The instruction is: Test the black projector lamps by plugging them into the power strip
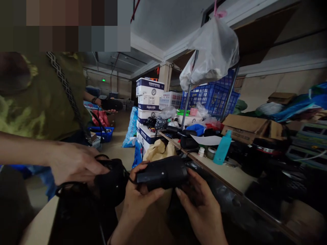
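Observation:
Held level in front of me is a black, roughly cylindrical device (163,173) with a small bright dot on its side; its exact kind I cannot make out. My left hand (140,200) wraps round its left end, thumb along the lower edge. At the right end, my right hand (201,200) holds it between fingertips and thumb. A dark cord runs near my left fingers. Close by on the left, another person's hand (74,163) grasps a second dark device (112,182) with a looped cord. That person's other hand (109,109) supports a black object (112,103).
A workbench (204,159) on the right bears a teal bottle (222,148), small jars and dark parts. Crumpled brown paper (159,151) lies behind my device. Stacked white-and-blue cartons (149,102) and a blue crate (209,97) stand farther back. A filled plastic bag (211,51) hangs above.

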A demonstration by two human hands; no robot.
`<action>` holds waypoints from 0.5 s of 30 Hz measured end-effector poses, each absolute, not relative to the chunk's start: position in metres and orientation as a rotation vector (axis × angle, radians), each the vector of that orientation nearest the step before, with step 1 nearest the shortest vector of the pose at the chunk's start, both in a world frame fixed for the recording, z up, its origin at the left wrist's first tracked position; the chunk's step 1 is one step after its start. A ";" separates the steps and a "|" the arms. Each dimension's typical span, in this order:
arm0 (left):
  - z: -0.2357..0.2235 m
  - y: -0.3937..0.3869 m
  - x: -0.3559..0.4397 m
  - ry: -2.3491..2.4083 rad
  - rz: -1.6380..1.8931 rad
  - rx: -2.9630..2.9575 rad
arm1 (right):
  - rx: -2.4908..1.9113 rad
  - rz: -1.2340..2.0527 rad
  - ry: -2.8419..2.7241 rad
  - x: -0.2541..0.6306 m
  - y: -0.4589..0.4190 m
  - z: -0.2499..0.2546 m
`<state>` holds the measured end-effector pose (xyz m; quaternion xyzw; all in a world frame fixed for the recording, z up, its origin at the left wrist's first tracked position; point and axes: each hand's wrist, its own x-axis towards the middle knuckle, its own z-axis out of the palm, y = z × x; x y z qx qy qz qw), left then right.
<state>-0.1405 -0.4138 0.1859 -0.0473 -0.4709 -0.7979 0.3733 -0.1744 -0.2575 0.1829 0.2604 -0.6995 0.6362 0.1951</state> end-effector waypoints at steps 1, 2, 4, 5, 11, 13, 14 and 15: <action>0.187 -0.416 -0.142 -1.182 -2.045 -0.098 | 0.783 1.675 -1.989 -0.177 -0.259 0.186; 0.188 -0.418 -0.144 -1.158 -2.040 -0.078 | 0.847 1.545 -2.010 -0.180 -0.261 0.190; 0.192 -0.424 -0.146 -1.117 -2.006 -0.053 | 0.988 1.253 -2.027 -0.187 -0.263 0.201; 0.195 -0.427 -0.147 -1.099 -1.982 -0.044 | 1.050 1.104 -2.028 -0.191 -0.264 0.208; 0.209 -0.457 -0.152 -1.189 -1.872 -0.074 | 1.222 0.351 -1.973 -0.211 -0.271 0.245; 0.213 -0.468 -0.157 -1.250 -1.812 -0.115 | 1.254 0.210 -1.915 -0.213 -0.274 0.254; 0.216 -0.473 -0.159 -1.263 -1.785 -0.141 | 1.250 0.174 -1.895 -0.214 -0.276 0.257; 0.219 -0.477 -0.161 -1.260 -1.761 -0.173 | 1.236 0.164 -1.888 -0.214 -0.278 0.260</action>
